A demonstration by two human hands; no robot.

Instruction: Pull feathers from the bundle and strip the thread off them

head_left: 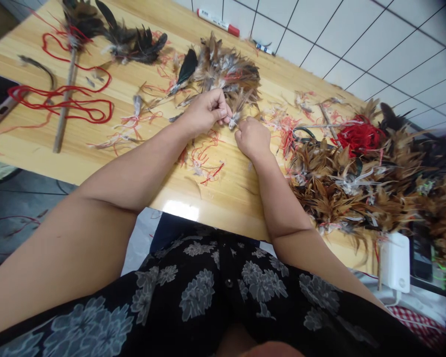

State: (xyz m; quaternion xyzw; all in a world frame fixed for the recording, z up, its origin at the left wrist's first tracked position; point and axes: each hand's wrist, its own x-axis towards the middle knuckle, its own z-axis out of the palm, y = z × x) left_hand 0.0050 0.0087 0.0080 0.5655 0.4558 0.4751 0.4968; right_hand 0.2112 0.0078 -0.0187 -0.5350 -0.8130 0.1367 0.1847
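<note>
Between my hands, over the middle of the wooden table, is a small brown-grey feather bundle (240,105) with a pale base. My left hand (208,111) is closed in a pinch at the bundle's left side, thumb against the fingers. On the other side my right hand (253,138) is curled, fingertips close to the pale base; whatever it grips is hidden by the fingers. Just beyond them lies a larger pile of brown feathers (223,64). Scraps of red and pale thread (204,171) are strewn nearer to me.
Red cord (106,110) loops over a wooden stick (63,119) at the left, near dark feathers (121,42). Many brown feather bunches (338,198) fill the right side, with red string (360,136) and black-handled scissors (304,131). A marker (218,22) lies by the tiled wall.
</note>
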